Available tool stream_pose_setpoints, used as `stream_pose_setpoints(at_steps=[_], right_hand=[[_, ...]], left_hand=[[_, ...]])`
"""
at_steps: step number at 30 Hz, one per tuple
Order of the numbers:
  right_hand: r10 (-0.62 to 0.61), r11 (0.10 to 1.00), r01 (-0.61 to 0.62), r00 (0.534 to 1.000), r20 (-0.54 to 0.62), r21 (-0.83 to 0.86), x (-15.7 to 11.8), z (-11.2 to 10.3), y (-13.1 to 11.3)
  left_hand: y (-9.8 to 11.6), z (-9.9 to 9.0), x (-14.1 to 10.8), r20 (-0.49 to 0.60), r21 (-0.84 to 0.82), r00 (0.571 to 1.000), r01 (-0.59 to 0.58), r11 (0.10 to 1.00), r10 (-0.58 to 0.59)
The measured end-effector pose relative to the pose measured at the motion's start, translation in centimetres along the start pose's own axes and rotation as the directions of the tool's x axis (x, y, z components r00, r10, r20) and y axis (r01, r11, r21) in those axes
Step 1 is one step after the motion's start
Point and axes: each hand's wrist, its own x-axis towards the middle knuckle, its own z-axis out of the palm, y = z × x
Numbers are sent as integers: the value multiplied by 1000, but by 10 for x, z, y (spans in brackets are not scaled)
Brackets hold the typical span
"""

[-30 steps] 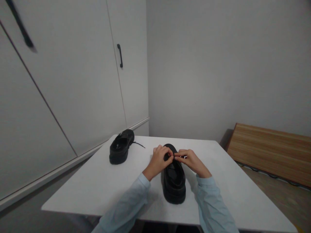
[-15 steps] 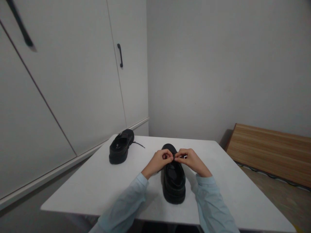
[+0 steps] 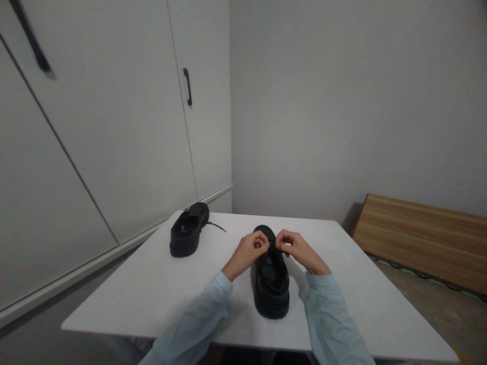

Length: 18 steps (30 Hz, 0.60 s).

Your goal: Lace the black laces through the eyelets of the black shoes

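Note:
A black shoe (image 3: pixel 272 299) stands upright on the white table, heel toward me and toe pointing away. Over its front opening, my left hand (image 3: pixel 249 253) pinches thumb and forefinger together on what looks like the black shoelace. From the other side my right hand (image 3: pixel 299 250) pinches there too, its fingertips a small gap from the left ones. The lace itself is dark against the shoe and mostly hidden by my fingers. A second black shoe (image 3: pixel 185 243) sits at the table's far left, with a loose lace (image 3: pixel 216 226) trailing to the right.
The white table (image 3: pixel 152 299) ends at a near edge just before me. White cabinet doors (image 3: pixel 133 126) rise on the left, with dark handles. A wood-grain panel (image 3: pixel 422 238) leans at the right beyond the table, and a grey wall (image 3: pixel 342 101) stands behind.
My hands have drawn slightly apart; the right fingertips have shifted a little right and up. The shoes stay in place on the table.

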Motion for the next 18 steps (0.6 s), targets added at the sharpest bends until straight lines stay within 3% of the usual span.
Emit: stream_pose_setpoints(at_steps=[12,18], right_hand=[[121,992,-123,990,76,27,-1,-5,8],[102,995,-102,987,123,-5,-3,-4,5]], left_hand=[[-12,-9,4,29,22,985,167,986,-167],[-6,-15,1,81,37,991,105,994,-108]])
